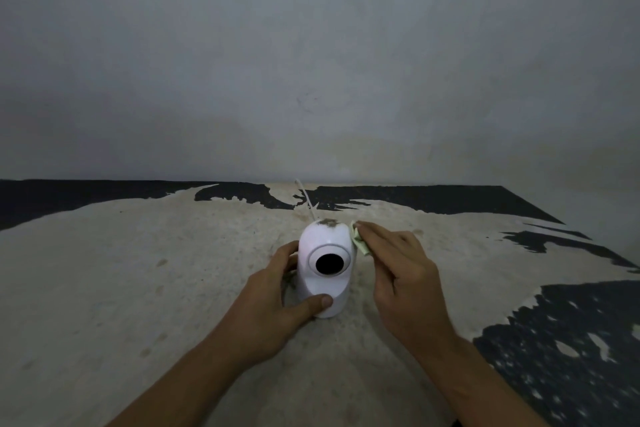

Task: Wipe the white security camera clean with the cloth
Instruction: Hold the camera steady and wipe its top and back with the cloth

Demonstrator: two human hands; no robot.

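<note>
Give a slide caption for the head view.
Left hand steadies white security camera; right hand presses cloth to its side.

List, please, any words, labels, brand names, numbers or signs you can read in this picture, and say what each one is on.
None: no readable text appears anywhere.
White security camera: plain white shell and black lens, no brand or label showing.
Cloth: pale green, unmarked.
Wall and worn surface: only stains and patches, no writing.

Cam smooth glossy plastic; cloth soft; table rough, worn.

Bare grey wall — worn beige-and-black surface, dim light.
</note>
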